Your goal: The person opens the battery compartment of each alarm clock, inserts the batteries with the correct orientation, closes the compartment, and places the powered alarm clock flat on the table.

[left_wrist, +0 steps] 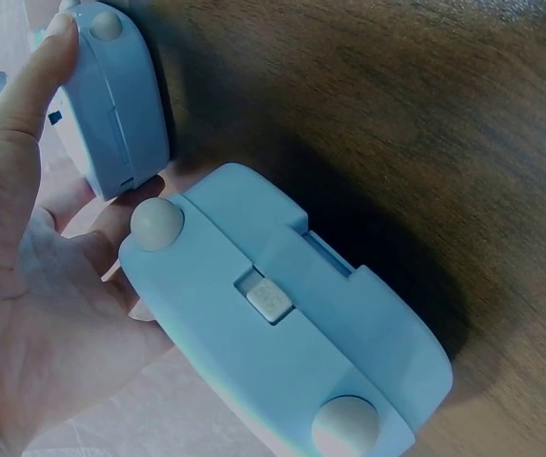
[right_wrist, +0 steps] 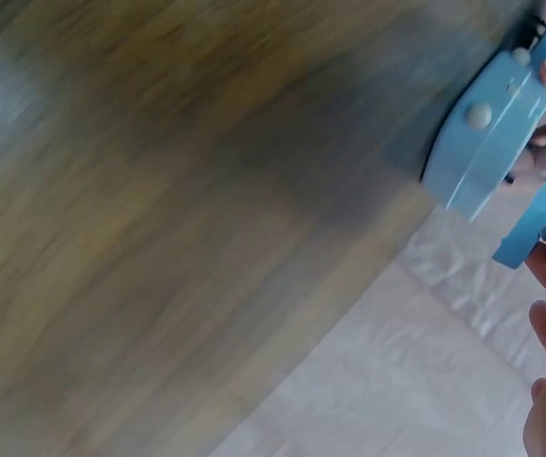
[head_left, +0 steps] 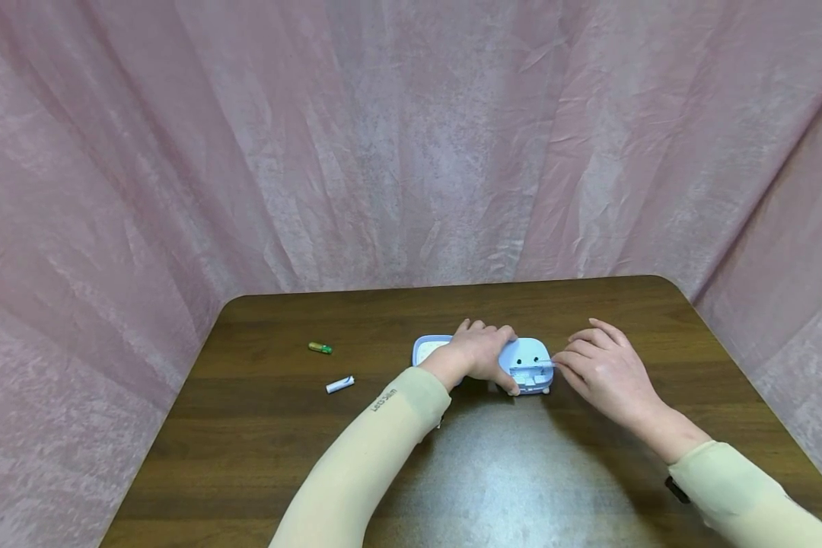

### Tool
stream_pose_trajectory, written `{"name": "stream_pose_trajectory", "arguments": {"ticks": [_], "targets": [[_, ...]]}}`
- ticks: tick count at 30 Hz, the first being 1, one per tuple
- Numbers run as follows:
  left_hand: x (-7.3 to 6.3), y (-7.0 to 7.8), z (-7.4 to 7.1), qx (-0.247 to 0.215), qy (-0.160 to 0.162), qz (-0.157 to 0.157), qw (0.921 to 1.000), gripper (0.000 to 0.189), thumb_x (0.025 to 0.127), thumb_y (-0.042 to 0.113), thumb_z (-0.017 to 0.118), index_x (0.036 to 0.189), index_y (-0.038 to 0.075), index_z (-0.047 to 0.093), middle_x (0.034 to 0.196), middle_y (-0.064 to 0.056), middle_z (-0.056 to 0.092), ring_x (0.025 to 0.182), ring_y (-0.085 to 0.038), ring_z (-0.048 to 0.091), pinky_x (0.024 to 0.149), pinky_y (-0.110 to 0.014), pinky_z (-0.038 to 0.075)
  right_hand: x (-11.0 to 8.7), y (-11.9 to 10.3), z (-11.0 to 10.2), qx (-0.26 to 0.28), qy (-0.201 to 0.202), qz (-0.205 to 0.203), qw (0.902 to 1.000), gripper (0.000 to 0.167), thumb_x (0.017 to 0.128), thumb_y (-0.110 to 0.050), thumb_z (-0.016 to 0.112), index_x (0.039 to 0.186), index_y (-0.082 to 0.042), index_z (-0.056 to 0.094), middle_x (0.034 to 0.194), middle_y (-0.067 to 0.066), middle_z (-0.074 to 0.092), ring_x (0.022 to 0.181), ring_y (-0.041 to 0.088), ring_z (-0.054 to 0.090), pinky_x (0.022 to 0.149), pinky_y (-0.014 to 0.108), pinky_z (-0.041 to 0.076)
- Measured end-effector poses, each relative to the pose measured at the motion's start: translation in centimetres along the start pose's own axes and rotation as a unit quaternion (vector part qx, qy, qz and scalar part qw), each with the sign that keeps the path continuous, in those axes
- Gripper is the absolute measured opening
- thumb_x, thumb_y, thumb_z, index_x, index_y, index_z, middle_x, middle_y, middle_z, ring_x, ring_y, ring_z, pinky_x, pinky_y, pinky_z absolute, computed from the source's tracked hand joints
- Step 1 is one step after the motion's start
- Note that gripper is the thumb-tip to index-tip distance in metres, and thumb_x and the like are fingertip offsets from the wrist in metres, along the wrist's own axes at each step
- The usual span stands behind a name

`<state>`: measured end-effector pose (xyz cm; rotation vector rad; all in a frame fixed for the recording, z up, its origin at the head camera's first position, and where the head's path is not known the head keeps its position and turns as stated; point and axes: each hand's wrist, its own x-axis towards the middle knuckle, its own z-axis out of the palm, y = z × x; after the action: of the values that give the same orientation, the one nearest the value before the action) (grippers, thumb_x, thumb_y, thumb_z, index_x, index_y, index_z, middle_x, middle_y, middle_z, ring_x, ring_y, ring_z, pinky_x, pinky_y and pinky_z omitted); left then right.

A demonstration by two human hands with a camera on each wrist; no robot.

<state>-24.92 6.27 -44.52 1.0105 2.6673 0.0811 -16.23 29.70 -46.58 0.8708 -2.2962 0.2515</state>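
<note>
My left hand (head_left: 478,352) grips a light-blue rounded plastic device (head_left: 520,355), thumb on its near side. An open battery compartment (head_left: 533,374) shows in its face. A small flat blue battery cover (right_wrist: 530,227) is pinched between thumb and fingertips of my right hand (head_left: 606,377), just right of the device. Partly hidden behind the left wrist is a second blue device with a white face (head_left: 430,346). The left wrist view shows that second device (left_wrist: 282,305) up close, with round whitish feet and a small pale switch (left_wrist: 270,299).
On the left of the brown wooden table (head_left: 260,441) lie a green-and-gold battery (head_left: 320,348) and a white cylinder (head_left: 340,384) that looks like a battery. A pink curtain (head_left: 438,152) hangs behind the table's far edge.
</note>
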Motion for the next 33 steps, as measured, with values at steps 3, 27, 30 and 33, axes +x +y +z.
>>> {"name": "stream_pose_trajectory", "arguments": {"ticks": [3,27,30,33], "targets": [[0.0,0.0,-0.1,-0.002,-0.001,-0.001,1.0000,0.092,0.073,0.070,0.081,0.148,0.029,0.045,0.140,0.006,0.056,0.129,-0.020,0.046,0.120,-0.051,0.021,-0.5,0.7,-0.5,-0.006,0.003,0.003,1.0000,0.030,0.100,-0.025,0.053,0.091,-0.012,0.079,0.085,0.001,0.074,0.096,0.031,0.063,0.113,0.056,0.031],[-0.1,0.0,0.0,-0.013,-0.012,-0.002,0.9998,0.093,0.076,0.068,0.081,0.151,0.029,0.043,0.144,0.005,0.054,0.133,-0.021,0.044,0.121,-0.051,0.018,-5.5,4.9,-0.7,-0.024,-0.075,0.016,0.9968,0.012,0.075,-0.010,0.079,0.086,-0.012,0.077,0.084,0.002,0.071,0.094,0.033,0.061,0.104,0.057,0.036],[-0.1,0.0,0.0,-0.013,-0.012,-0.002,0.9998,0.093,0.076,0.067,0.081,0.151,0.028,0.043,0.144,0.005,0.054,0.133,-0.021,0.044,0.121,-0.051,0.018,-5.6,5.0,-0.6,-0.025,-0.075,0.009,0.9969,0.011,0.075,-0.010,0.078,0.085,-0.011,0.077,0.083,0.003,0.070,0.093,0.033,0.061,0.103,0.057,0.037],[-0.1,0.0,-0.1,-0.015,-0.011,-0.002,0.9998,0.093,0.076,0.067,0.081,0.151,0.028,0.043,0.144,0.005,0.054,0.133,-0.021,0.044,0.121,-0.051,0.019,-5.8,5.1,-0.5,-0.026,-0.072,0.000,0.9971,0.010,0.075,-0.011,0.078,0.084,-0.011,0.076,0.082,0.003,0.069,0.091,0.033,0.062,0.101,0.058,0.039]]}}
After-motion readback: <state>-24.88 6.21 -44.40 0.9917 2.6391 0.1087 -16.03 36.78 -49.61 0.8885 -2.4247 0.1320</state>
